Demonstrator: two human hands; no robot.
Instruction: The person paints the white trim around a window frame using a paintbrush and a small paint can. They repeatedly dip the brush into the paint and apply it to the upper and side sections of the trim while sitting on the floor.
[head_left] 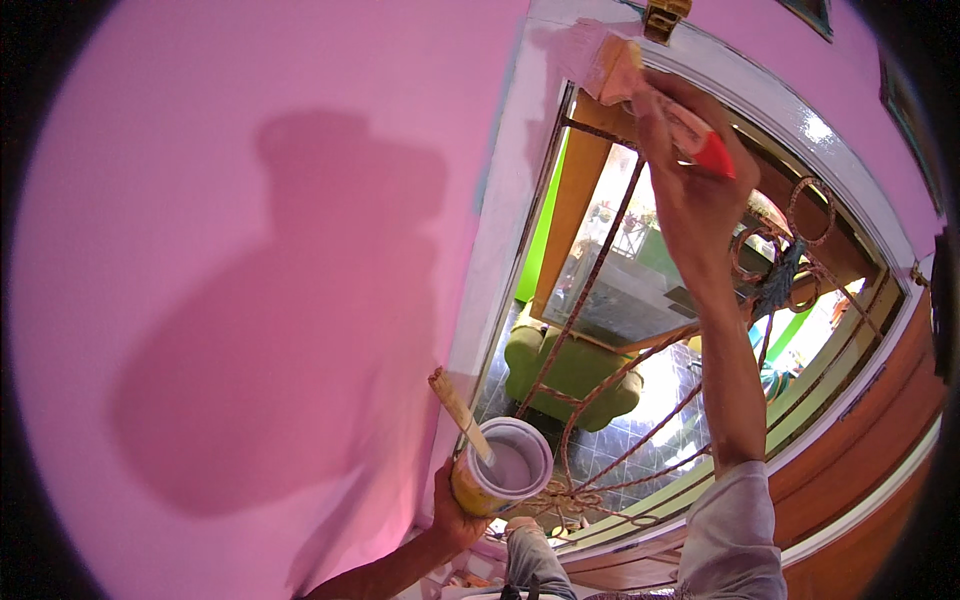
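Note:
My right hand [700, 205] is raised to the upper corner of a white window frame [515, 185], its fingers closed around a paintbrush [695, 138] with a red-ended handle. The bristles meet the frame near that corner, just below a small brass-brown fitting [663, 18]. Down low, my left hand [455, 518] grips a small yellow-sided paint can [470, 490] from the left. Pale, whitish paint shows inside its round mouth. A wooden stick [458, 408] leans out of the can toward the upper left.
A pink wall [330, 60] fills the left side and carries my shadow. Twisted rusty metal bars [605, 240] cross the window opening. Beyond them are a green armchair [570, 375] and a tiled floor [630, 455]. Brown wooden panels [860, 470] stand at lower right.

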